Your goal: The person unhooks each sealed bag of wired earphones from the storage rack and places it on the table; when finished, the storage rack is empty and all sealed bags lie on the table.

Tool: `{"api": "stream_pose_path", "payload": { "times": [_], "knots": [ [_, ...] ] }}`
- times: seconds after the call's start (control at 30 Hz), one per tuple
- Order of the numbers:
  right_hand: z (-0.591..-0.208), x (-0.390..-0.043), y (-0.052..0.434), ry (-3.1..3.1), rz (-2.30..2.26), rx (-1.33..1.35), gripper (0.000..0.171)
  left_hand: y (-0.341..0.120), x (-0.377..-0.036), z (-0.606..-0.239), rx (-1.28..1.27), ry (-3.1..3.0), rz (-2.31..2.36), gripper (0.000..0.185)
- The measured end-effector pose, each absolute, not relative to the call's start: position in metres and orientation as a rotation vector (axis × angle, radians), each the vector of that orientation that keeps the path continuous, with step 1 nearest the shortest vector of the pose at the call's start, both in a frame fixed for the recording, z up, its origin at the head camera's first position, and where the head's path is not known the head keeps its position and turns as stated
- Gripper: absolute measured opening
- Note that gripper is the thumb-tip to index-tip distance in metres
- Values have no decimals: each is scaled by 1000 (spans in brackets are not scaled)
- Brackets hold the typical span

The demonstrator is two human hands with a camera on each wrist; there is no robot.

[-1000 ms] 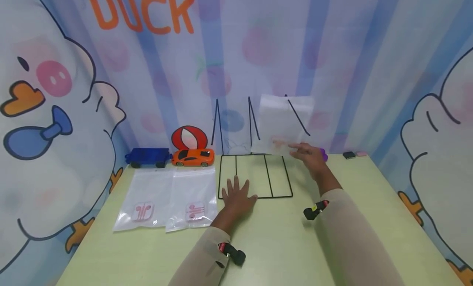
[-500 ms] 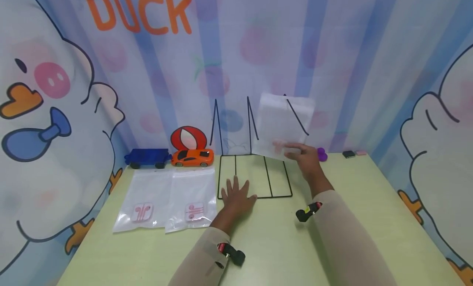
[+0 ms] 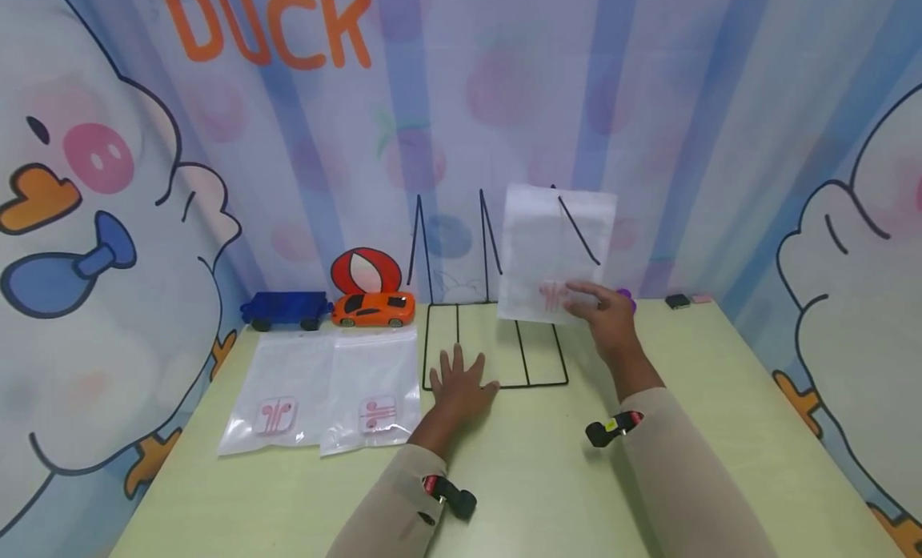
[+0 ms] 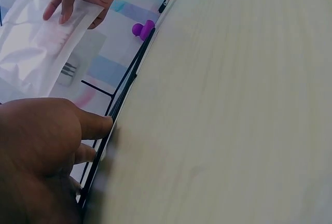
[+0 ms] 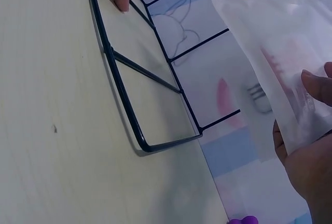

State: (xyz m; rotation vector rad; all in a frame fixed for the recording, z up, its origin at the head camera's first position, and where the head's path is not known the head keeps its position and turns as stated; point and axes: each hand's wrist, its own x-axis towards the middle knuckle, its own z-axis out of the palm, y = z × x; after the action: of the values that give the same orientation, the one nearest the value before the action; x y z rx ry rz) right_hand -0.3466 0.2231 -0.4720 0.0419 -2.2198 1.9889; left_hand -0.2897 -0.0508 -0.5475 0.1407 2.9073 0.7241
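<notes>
My right hand [image 3: 612, 326] pinches the lower right edge of a translucent white zip bag [image 3: 529, 246], thumb in front and fingers behind. Through the bag shows a pink earphone set [image 3: 552, 295]. The bag's upper part stands at the right hook of a black wire rack [image 3: 547, 384]; whether it hangs there I cannot tell. Behind the held bag, the right wrist view shows a second translucent layer with dark earphone shapes [image 5: 259, 97]. My left hand [image 3: 461, 388] lies with spread fingers on the rack's base, touching its front bar.
Two more zip bags with earphones, a left bag [image 3: 310, 362] and a right bag [image 3: 374, 362], lie left of the rack. Behind them stand a blue toy trailer [image 3: 288, 308] and an orange toy car [image 3: 374, 310]. A purple object [image 3: 628, 300] and small blocks [image 3: 677, 302] sit at the back right.
The lower part of the bag has come down and toward me with my right hand, which first moved left, then slightly right. My left hand stays on the rack base.
</notes>
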Motion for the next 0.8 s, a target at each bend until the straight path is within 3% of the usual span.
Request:
{"api": "stream_pose_path", "payload": {
  "times": [0.8],
  "knots": [
    [-467,-289,255,-2307,1829,182,44,-51,-291,-550,143,2893,728,68]
  ]
}}
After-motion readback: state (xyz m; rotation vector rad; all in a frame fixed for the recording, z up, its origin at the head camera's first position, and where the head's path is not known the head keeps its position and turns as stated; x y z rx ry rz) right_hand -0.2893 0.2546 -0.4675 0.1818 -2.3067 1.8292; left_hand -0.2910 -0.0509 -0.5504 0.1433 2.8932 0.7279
